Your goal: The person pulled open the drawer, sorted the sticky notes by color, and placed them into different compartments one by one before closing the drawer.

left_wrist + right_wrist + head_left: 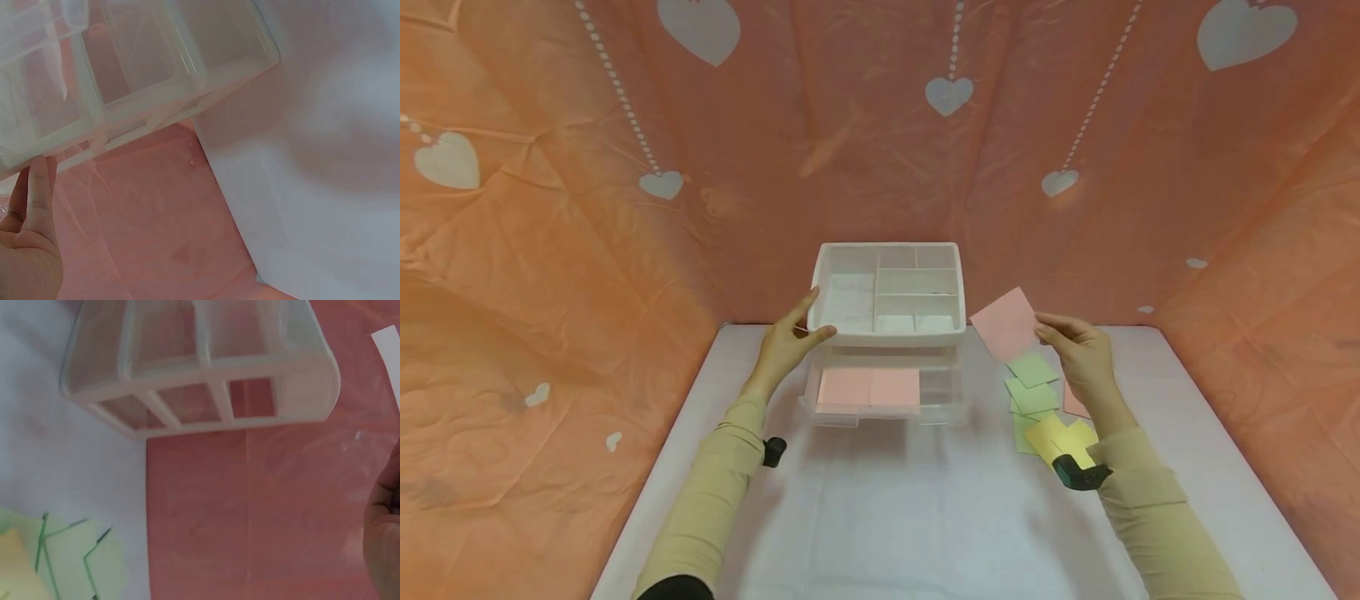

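A white plastic divided tray, split into several compartments, is tilted up above a clear plastic box holding pink sheets. The left hand grips the tray's left rim. Right of the tray, the right hand pinches a square pink paper note.

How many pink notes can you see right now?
4: one in the right hand as pink note, two side by side in the clear box at and, one on the table behind that wrist. More may be hidden.
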### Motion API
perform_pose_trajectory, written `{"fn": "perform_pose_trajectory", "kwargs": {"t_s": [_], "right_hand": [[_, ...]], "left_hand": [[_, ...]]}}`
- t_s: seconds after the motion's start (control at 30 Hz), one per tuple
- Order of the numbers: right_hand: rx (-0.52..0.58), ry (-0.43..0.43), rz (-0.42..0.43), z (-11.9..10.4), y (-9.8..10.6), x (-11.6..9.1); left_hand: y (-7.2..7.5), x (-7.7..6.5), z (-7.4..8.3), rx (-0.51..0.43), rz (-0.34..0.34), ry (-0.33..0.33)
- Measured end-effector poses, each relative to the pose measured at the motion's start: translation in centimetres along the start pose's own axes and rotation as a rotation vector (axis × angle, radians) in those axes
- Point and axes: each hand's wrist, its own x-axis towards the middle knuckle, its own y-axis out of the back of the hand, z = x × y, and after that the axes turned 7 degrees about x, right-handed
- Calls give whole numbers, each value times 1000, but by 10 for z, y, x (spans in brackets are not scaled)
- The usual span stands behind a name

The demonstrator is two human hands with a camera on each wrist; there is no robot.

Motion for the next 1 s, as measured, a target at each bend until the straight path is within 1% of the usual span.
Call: {"fn": "perform_pose_trajectory", "kwargs": {"t_s": [0.1,0.27,0.37,0.47,0.6,0.77,0.87,1.0], "right_hand": [[-48,6,-62,-1,-14,3],[-79,5,-177,0,-32,9],[-133,-31,-218,2,-41,11],[-244,-72,-253,6,-50,13],[-376,-118,-325,15,-59,13],[-504,-156,-401,24,-69,15],[-613,-150,-435,28,-73,15],[-751,-113,-503,30,-77,15]], "left_hand": [[2,-1,0,-1,1,2],[3,-2,0,1,-9,7],[4,-3,2,6,-18,8],[3,-4,3,8,-23,4],[2,-4,1,6,-31,-1],[1,-3,0,3,-21,-1],[1,-2,0,5,-16,-2],[2,-2,0,0,-16,7]]}}
